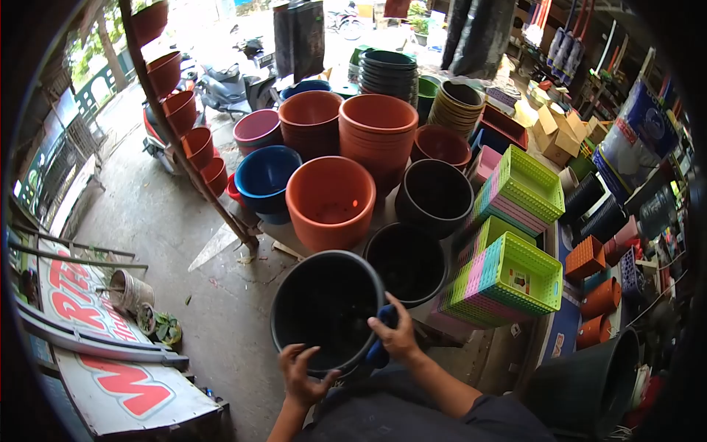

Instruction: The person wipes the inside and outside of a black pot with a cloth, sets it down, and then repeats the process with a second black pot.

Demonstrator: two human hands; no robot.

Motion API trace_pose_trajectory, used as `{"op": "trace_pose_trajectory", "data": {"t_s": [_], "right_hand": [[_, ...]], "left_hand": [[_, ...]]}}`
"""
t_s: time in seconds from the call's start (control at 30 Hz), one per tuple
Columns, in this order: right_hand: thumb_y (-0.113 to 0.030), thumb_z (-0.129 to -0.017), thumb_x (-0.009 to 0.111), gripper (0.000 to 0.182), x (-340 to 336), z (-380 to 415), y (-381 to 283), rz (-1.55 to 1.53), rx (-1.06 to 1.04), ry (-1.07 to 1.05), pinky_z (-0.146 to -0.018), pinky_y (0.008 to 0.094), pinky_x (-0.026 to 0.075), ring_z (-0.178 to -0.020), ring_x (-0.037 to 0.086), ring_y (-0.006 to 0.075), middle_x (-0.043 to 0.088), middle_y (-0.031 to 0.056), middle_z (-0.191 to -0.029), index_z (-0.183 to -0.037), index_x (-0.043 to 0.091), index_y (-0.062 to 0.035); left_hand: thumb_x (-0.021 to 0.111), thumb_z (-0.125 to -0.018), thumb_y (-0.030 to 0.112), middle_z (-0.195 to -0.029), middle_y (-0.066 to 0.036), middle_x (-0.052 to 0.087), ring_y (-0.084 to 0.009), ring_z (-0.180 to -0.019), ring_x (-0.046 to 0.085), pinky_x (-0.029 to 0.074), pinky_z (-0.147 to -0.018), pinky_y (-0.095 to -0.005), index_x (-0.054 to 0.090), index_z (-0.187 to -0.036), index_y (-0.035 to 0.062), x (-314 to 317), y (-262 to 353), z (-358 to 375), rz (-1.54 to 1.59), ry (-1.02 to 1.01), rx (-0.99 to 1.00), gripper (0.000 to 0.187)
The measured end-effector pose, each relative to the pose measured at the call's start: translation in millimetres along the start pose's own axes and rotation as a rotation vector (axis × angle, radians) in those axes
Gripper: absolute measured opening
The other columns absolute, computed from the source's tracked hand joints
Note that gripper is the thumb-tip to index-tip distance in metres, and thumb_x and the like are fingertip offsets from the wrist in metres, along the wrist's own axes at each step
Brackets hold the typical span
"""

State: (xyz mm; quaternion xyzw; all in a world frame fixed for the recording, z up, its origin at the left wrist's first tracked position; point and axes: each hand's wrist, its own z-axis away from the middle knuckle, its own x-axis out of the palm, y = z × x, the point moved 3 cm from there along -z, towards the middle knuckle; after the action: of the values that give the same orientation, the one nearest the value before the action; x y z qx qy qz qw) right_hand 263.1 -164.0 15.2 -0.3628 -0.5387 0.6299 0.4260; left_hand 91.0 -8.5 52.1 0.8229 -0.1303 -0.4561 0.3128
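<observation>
A large black pot (324, 306) stands tilted in front of me, its dark inside facing up. At its near rim is my left hand (305, 379), fingers spread and curved, with nothing visible between them. My right hand (394, 331) is closed around something blue (381, 345) at the pot's right rim; its exact shape is partly hidden by the fingers. Just beyond stand another black pot (406, 264) and an orange pot (330, 199).
Stacked orange pots (377, 136), a blue pot (266, 177) and green baskets (526, 272) stand ahead and to the right. A leaning pole (173, 132) carries hanging pots at left. A banner (136, 390) lies lower left; a big dark bin (589, 387) is lower right.
</observation>
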Motion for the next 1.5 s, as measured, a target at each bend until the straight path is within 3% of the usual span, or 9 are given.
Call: {"op": "trace_pose_trajectory", "data": {"t_s": [0.07,0.17,0.23,0.37,0.63,1.03,1.23,1.3,1.5], "right_hand": [[-0.014,-0.079,0.074,0.068,-26.9,-10.8,-29.1,-0.195,0.012,0.061,-0.091,0.0285,0.045,-0.097,0.055,0.0149,0.057,0.0082,-0.109,-0.137,0.043,0.0058],[-0.012,-0.08,0.072,0.067,-68.1,-30.4,-59.8,-0.221,-0.13,0.129,-0.093,0.0289,0.044,-0.098,0.056,0.0156,0.057,0.0086,-0.111,-0.137,0.042,0.005],[-0.009,-0.08,0.071,0.065,-93.4,-47.5,-60.1,-0.283,-0.096,0.199,-0.097,0.0296,0.042,-0.105,0.056,0.0171,0.058,0.0103,-0.115,-0.137,0.043,0.0045],[-0.012,-0.08,0.073,0.072,-153.7,-95.8,-112.9,-0.203,-0.277,0.279,-0.102,0.0322,0.04,-0.115,0.053,0.0201,0.055,0.0146,-0.124,-0.14,0.037,0.0052],[-0.029,-0.072,0.081,0.105,-281.3,-233.1,-141.7,0.71,-0.139,0.205,-0.105,0.0388,0.04,-0.124,0.052,0.0386,0.052,0.0301,-0.132,-0.151,0.018,-0.0016],[-0.042,-0.073,0.079,0.12,-332.3,-368.5,6.4,1.053,0.333,0.08,-0.106,0.0385,0.039,-0.125,0.051,0.0384,0.047,0.0292,-0.138,-0.15,-0.002,0.0033],[-0.044,-0.073,0.078,0.124,-330.5,-395.3,42.1,1.144,0.507,-0.08,-0.106,0.0398,0.041,-0.122,0.052,0.0419,0.042,0.0334,-0.139,-0.147,-0.007,0.0083],[-0.044,-0.073,0.078,0.125,-332.8,-394.9,47.5,1.157,0.467,-0.095,-0.106,0.0397,0.04,-0.123,0.051,0.0422,0.042,0.034,-0.139,-0.147,-0.007,0.0099],[-0.046,-0.073,0.078,0.124,-332.1,-395.5,33.7,1.206,0.377,-0.134,-0.105,0.04,0.041,-0.123,0.052,0.0403,0.046,0.033,-0.136,-0.146,-0.003,0.0118]], "left_hand": [[0.078,-0.075,0.024,-0.106,-0.014,0.058,-0.0291,-0.09,0.061,0.049,-0.08,-0.0398,0.059,-0.118,0.0038,3.4,-4.8,-7.1,-0.158,0.208,0.032,0.052],[0.076,-0.08,0.024,-0.112,-0.013,0.054,-0.0237,-0.09,0.059,0.049,-0.081,-0.0338,0.045,-0.134,0.0024,32.9,-29.1,-33.4,-0.072,0.26,-0.325,0.066],[0.074,-0.084,0.022,-0.116,-0.015,0.053,-0.0214,-0.096,0.06,0.049,-0.084,-0.0326,0.03,-0.141,-0.0036,61.7,-16.7,-84.6,0.78,0.11,-0.523,0.076],[0.073,-0.085,0.013,-0.124,-0.019,0.053,-0.0225,-0.106,0.061,0.051,-0.092,-0.0332,0.022,-0.145,-0.0055,97.8,33.7,-184.0,0.94,-0.002,-0.416,0.081],[0.074,-0.083,0.011,-0.131,-0.022,0.05,-0.0269,-0.116,0.057,0.049,-0.097,-0.0349,0.022,-0.146,-0.0065,225.8,61.1,-343.1,0.788,-0.125,-0.139,0.084],[0.076,-0.078,0.018,-0.135,-0.027,0.051,-0.0321,-0.127,0.051,0.043,-0.103,-0.036,0.033,-0.146,0.0005,414.3,-22.6,-399.1,0.446,-0.292,-0.254,0.083],[0.077,-0.075,0.019,-0.133,-0.024,0.054,-0.0345,-0.126,0.051,0.039,-0.106,-0.0371,0.034,-0.146,0.0014,444.7,-53.0,-394.2,0.293,-0.386,-0.413,0.085],[0.077,-0.074,0.011,-0.128,-0.022,0.059,-0.0248,-0.099,0.068,0.056,-0.08,-0.0324,0.035,-0.146,0.0021,450.6,-58.0,-389.9,0.099,-0.23,-0.155,0.084],[0.076,-0.076,0.011,-0.129,-0.023,0.058,-0.0224,-0.078,0.07,0.057,-0.069,-0.0316,0.034,-0.146,0.0012,445.9,-51.9,-393.8,0.277,-0.371,-0.385,0.082]]}}
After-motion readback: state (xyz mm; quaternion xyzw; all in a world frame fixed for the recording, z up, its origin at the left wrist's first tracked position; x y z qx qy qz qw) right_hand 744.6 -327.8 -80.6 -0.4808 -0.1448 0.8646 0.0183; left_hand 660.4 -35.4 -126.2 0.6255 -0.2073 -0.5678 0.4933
